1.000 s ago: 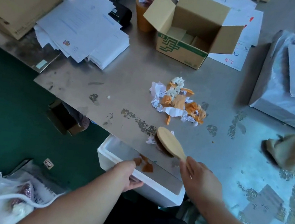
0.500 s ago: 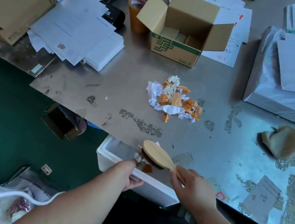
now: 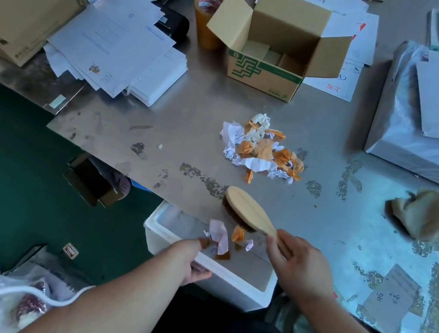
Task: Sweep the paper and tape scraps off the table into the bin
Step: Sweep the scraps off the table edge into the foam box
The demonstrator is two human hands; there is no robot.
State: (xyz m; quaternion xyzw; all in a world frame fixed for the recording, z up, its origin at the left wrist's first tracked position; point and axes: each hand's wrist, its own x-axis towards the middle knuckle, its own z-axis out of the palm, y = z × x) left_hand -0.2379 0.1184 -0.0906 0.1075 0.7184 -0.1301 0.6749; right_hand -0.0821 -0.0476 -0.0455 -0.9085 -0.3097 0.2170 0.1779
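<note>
Gripping the brush (image 3: 248, 211), the right hand (image 3: 300, 268) sits beside the scraps (image 3: 219, 235); left hand (image 3: 190, 261) clasps the bin (image 3: 238, 285).

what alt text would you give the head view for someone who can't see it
A person's right hand holds a wooden brush beside a few paper and tape scraps at the edge of the metal table, above a white foam bin that the left hand grips by its rim. A larger scrap pile lies farther back.

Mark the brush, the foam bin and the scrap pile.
brush (image 3: 245, 210), head view, wooden back.
foam bin (image 3: 238, 285), head view, near wall.
scrap pile (image 3: 264, 149), head view, orange piece at its middle.
</note>
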